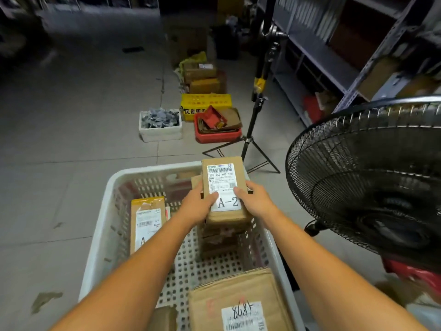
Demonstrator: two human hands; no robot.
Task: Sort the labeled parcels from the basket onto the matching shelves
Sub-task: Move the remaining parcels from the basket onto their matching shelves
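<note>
Head view: the left grip and right grip are clasping the A-2 parcel from both sides, thumbs on its label, holding it over the basket. Swinging right, it risks clipping the fan or stand. Tiled floor is spreading ahead, with shelves standing to the right.
</note>
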